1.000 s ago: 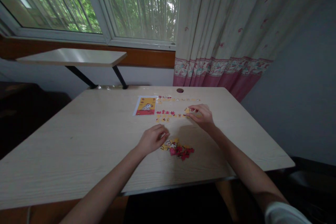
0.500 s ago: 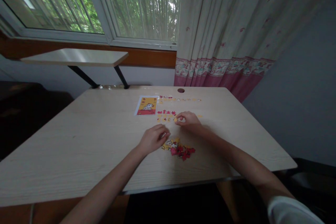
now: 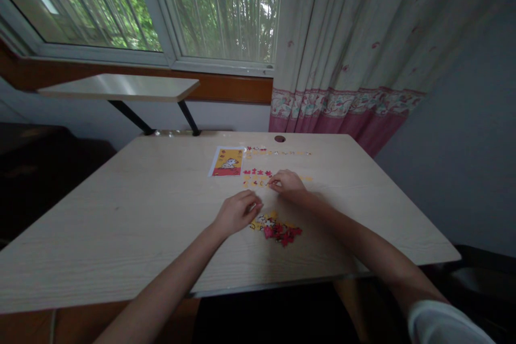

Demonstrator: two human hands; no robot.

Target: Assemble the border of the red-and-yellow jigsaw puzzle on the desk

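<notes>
We find the markings on the card (image 3: 228, 163) too small to read. It lies on the pale wood-grain desk (image 3: 153, 226), left of the rows of puzzle pieces (image 3: 257, 172); a loose pile (image 3: 284, 232) sits nearer us. Our right hand (image 3: 288, 181) pinches its fingertips at the nearest row (image 3: 255, 183); our left hand (image 3: 236, 212) curls beside the pile. We cannot tell whether either grips a piece. Beyond are a barred window (image 3: 226, 16) and flowered curtain (image 3: 346, 37).
</notes>
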